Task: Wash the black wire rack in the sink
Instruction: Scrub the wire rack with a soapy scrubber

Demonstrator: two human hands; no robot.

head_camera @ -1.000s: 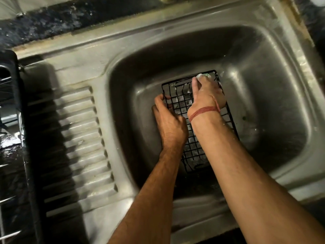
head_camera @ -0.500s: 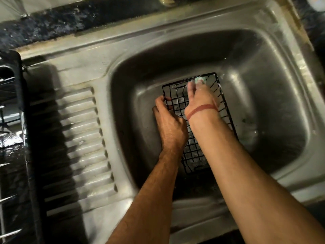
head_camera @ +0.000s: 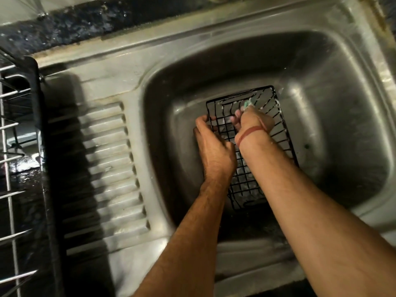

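The left hand [head_camera: 214, 146] grips the black wire rack [head_camera: 278, 133] by its left rim; the right hand [head_camera: 254, 122] pinches a green scrubber [head_camera: 248, 103] against it. The rack lies in the sink [head_camera: 321, 67], likely light, stiff, soap-slick; its rim offers the best hold.

I saw the rack [head_camera: 276, 133] in the sink [head_camera: 334, 67], drainboard [head_camera: 111, 159] left, dish drainer [head_camera: 12, 146] at far left.

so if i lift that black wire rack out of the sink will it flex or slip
The black wire rack is probably stiff and light: a thin welded grid, mostly gaps. White suds on its far wires suggest it is slippery. The left hand grips its edge.
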